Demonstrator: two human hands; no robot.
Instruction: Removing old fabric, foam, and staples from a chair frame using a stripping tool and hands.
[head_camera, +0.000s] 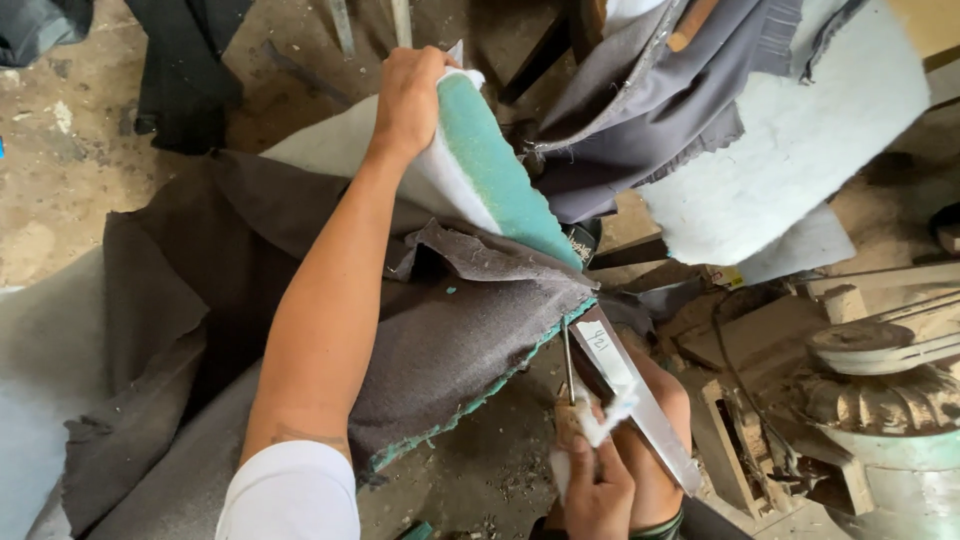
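Foam cushion (490, 160) gripped by left hand (408, 95), right hand (598, 490) clutching white wadding (600, 425)

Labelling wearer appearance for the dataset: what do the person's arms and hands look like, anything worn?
Both hands are bare, no gloves. The left hand has a bare forearm, with a white short sleeve at the upper arm and a faint dark mark, possibly a tattoo, just below its hem. The right hand is bare too; its arm is mostly out of frame. No rings or watch are visible.
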